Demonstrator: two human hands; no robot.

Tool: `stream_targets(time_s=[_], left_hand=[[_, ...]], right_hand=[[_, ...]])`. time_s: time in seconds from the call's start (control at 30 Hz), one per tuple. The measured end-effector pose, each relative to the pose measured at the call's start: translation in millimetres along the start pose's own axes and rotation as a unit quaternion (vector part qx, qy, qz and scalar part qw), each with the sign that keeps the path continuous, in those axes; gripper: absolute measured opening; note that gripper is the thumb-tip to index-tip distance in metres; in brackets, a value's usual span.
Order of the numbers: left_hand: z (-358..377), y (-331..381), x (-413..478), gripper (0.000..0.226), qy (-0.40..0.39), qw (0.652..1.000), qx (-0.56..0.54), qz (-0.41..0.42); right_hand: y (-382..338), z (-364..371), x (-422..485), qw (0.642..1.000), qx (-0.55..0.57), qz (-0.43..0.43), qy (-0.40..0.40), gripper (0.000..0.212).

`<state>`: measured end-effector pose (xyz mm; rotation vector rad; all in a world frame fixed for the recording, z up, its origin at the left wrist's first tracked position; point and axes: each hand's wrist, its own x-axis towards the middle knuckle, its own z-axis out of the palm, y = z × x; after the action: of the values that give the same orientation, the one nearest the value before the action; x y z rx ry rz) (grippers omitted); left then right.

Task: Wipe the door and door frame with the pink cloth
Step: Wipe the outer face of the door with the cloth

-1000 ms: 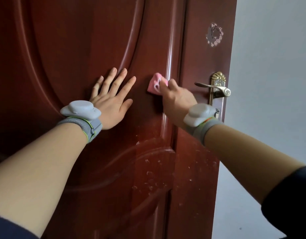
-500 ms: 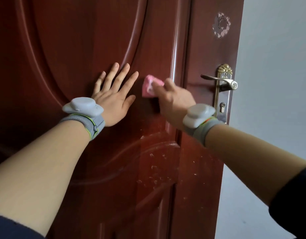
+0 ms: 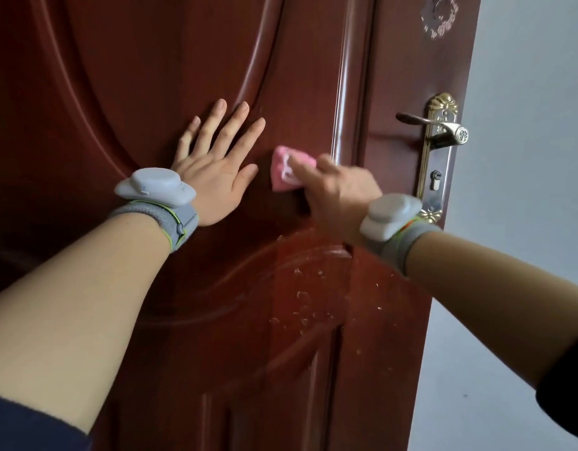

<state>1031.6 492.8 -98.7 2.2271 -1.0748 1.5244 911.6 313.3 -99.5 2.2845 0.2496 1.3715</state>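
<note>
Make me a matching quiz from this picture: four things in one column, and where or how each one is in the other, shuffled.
Things:
1. left hand
2. cloth
3. handle
4. white specks

Descriptions:
a. gold, near the right edge of the door
b. flat on the door, fingers spread
c. scattered low on the door
d. pink, held by the right hand

Pairs: 1-b, 2-d, 3-a, 4-c

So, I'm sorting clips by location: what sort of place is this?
Probably indoors in a home, at a room doorway. A dark red panelled door has a gold lever handle with a keyhole below it, and a plain pale wall stands beside it.
</note>
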Motion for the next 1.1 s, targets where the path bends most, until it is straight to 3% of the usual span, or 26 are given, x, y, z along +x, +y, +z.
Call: stream_targets(time_s=[0.13,0.2,0.23,0.3,0.37,0.5,0.6,0.67,0.73,0.8,0.9,1.03,1.1], left_hand=[[-2,-1,-1,0.061,-0.016,1.000,-0.013,-0.001],[-2,0,-2,0.062,-0.014,1.000,-0.012,-0.002],[-2,1,-2,0.062,-0.011,1.000,-0.011,-0.001],[-1,1,-2,0.063,-0.003,1.000,-0.009,0.000],[1,0,-2,0.063,0.000,1.000,-0.004,0.000],[1,-3,-1,0.062,-0.005,1.000,0.000,0.004],[0,-2,-1,0.061,-0.011,1.000,-0.003,0.002],[1,-1,-1,0.062,-0.007,1.000,0.001,0.001],[1,-1,-1,0.062,-0.005,1.000,0.004,0.002],[1,-1,-1,0.061,-0.002,1.000,0.006,0.000],[1,-1,0,0.061,-0.006,1.000,0.002,-0.006],[0,8,-2,0.062,-0.013,0.999,-0.017,-0.039],[2,16,-4,0.064,-0.006,0.998,-0.008,-0.059]], right_hand=[[-8,5,-23,0.980,0.007,-0.162,-0.113,0.063],[0,-9,-14,0.972,-0.038,-0.207,-0.104,0.060],[7,-15,-7,0.980,-0.035,-0.187,-0.055,0.057],[21,-21,6,0.999,0.001,-0.043,0.032,0.049],[15,-11,3,0.998,0.033,0.035,0.039,0.051],[-21,24,-37,0.991,0.022,-0.129,-0.017,0.060],[-27,15,-44,0.960,-0.004,-0.216,-0.180,0.061],[-13,4,-29,0.975,0.001,-0.191,-0.118,0.059],[6,-4,-15,0.996,0.016,-0.080,0.020,0.054],[12,-1,-16,0.999,0.012,-0.010,0.052,0.053],[2,14,-39,0.998,0.029,-0.061,-0.008,0.064],[-2,2,-59,0.960,-0.020,-0.166,-0.223,0.064],[14,-14,-59,0.975,-0.034,-0.151,-0.159,0.062]])
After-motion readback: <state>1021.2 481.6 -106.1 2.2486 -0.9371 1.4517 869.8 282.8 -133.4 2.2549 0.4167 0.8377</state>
